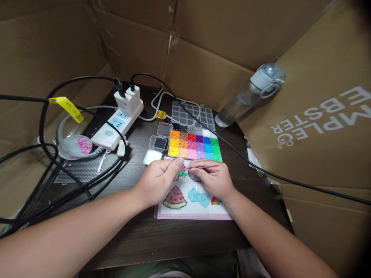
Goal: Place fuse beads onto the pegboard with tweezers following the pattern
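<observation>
My right hand is closed around slim pinkish tweezers, whose tip points left toward my other hand. My left hand is closed in a pinch close to that tip; what its fingers hold is hidden. Both hands are above a pattern sheet under a clear pegboard, with a watermelon slice and a blue bow printed on it. Green beads show between the hands. Just beyond lies an open bead box, its compartments sorted by colour.
Small boxes of white beads and black beads stand left of the bead box. A power strip, looping black cables and a dish of pink beads occupy the left. A water bottle leans by the cardboard wall.
</observation>
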Available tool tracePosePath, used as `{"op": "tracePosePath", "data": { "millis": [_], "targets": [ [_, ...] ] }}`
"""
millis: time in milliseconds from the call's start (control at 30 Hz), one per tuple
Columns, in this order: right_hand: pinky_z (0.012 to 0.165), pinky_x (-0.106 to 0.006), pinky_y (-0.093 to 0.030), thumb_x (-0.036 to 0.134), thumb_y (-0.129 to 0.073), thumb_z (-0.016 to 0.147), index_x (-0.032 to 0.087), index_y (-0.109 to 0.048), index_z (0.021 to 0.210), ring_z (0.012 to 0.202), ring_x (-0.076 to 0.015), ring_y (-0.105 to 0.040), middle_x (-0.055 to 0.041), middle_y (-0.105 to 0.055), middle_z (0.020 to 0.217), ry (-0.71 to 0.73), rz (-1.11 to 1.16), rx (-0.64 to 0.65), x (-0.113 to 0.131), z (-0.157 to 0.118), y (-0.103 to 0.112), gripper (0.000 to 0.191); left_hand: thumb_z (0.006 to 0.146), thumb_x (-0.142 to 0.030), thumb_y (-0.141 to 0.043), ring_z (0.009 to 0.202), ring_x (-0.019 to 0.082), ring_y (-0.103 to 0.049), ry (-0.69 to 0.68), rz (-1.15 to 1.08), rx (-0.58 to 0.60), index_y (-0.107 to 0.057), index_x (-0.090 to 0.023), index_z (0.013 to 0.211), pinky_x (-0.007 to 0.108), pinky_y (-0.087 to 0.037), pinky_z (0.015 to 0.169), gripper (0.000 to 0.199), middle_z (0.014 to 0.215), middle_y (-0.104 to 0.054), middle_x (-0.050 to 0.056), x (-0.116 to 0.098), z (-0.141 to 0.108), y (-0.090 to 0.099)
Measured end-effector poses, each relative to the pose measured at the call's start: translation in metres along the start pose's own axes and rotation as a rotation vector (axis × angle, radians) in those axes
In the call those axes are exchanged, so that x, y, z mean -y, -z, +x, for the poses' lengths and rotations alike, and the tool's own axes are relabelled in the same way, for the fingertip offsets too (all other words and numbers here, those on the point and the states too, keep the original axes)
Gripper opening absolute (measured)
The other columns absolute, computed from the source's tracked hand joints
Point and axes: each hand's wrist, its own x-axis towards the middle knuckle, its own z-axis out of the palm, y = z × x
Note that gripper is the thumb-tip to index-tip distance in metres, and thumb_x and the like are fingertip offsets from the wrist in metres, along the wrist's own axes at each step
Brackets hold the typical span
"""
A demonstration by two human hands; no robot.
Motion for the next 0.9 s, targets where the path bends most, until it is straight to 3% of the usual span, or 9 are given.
{"op": "tracePosePath", "data": {
  "millis": [700,800,900],
  "targets": [
    [0.067,-0.028,-0.056,0.023,-0.067,0.074,0.019,-0.073,0.071,0.073,-0.0175,-0.068,-0.0048,-0.073,0.077,-0.061,0.027,-0.013,0.003,0.001,0.000,0.007,0.091,-0.047,-0.039,0.045,0.007,-0.028,0.007,-0.008,0.002,-0.034,-0.017,0.050,0.022,-0.025,0.044,0.051,0.047,-0.030,-0.005,0.000,-0.001,0.000],
    [0.061,-0.027,-0.055,0.026,-0.068,0.074,0.018,-0.074,0.073,0.068,-0.0169,-0.066,-0.0055,-0.072,0.077,-0.090,0.027,-0.079,0.000,0.002,0.005,0.010,0.091,-0.047,-0.038,0.045,0.008,-0.028,0.015,0.000,0.007,-0.035,-0.018,0.050,0.022,-0.025,0.044,0.051,0.047,-0.031,-0.005,-0.002,-0.001,0.000],
    [0.045,-0.024,-0.047,0.031,-0.068,0.075,0.018,-0.074,0.076,0.053,-0.0121,-0.058,-0.0056,-0.071,0.075,-0.123,0.064,-0.245,-0.008,0.006,0.020,0.015,0.091,-0.047,-0.037,0.046,0.008,-0.029,0.026,0.020,0.001,-0.035,-0.018,0.050,0.022,-0.026,0.045,0.050,0.048,-0.031,-0.005,-0.003,-0.001,0.000]
  ]
}}
